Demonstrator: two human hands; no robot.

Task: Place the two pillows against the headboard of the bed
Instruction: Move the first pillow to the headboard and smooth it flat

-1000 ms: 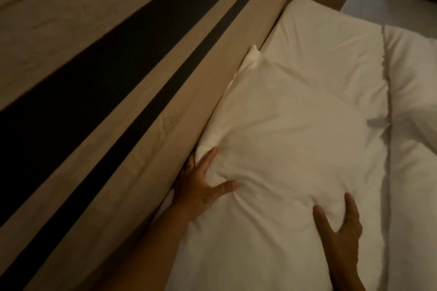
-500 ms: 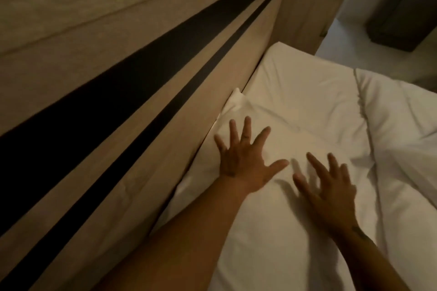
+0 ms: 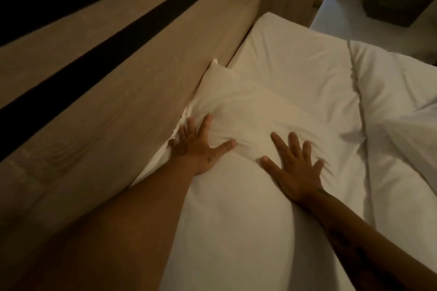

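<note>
Hands, left hand (image 3: 197, 149) and right hand (image 3: 296, 165), fingers spread, are pressing the white pillow (image 3: 248, 111) flat; it is risking sliding off the wooden headboard (image 3: 142, 92).

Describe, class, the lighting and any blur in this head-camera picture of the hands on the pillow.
Head view: dim, warm light; the headboard is dull tan with black bands. The white pillow is brightest. Motion blur smears the fingers of the right hand; the left hand is sharper. The near forearms fall into shadow.
</note>
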